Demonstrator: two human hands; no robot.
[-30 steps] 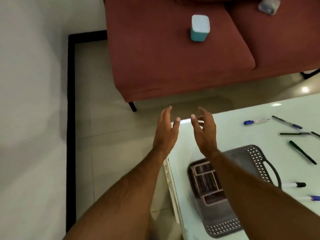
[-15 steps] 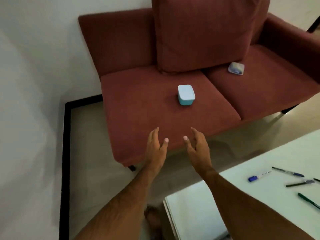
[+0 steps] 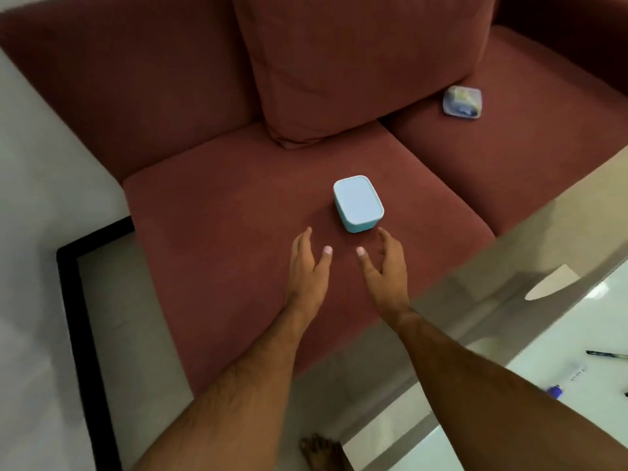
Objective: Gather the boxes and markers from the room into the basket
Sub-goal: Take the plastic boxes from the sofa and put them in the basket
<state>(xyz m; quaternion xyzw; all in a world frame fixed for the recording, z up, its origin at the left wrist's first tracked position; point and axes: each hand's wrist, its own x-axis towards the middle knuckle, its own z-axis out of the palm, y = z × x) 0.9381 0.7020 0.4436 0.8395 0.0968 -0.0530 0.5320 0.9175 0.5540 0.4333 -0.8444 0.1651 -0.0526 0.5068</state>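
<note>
A light blue lidded box [image 3: 358, 202] sits on the left seat cushion of a red sofa [image 3: 210, 212]. My left hand [image 3: 308, 266] and my right hand [image 3: 385, 266] hover just in front of it, palms facing each other, fingers apart, touching nothing. A second, clear box [image 3: 463, 102] with something blue inside lies on the right seat cushion. On the white table [image 3: 577, 321] at the lower right lie a blue-capped marker [image 3: 565, 380] and a dark pen [image 3: 606, 353]. The basket is out of view.
A large red back cushion [image 3: 356, 62] leans on the sofa behind the blue box. A white wall [image 3: 34, 164] is on the left, with a black-edged floor strip [image 3: 73, 317] below it. My bare foot [image 3: 319, 452] stands on the tiled floor by the table corner.
The view has swung from the table and basket up to the sofa and closer. Both hands have reached forward toward the blue box, still holding nothing.
</note>
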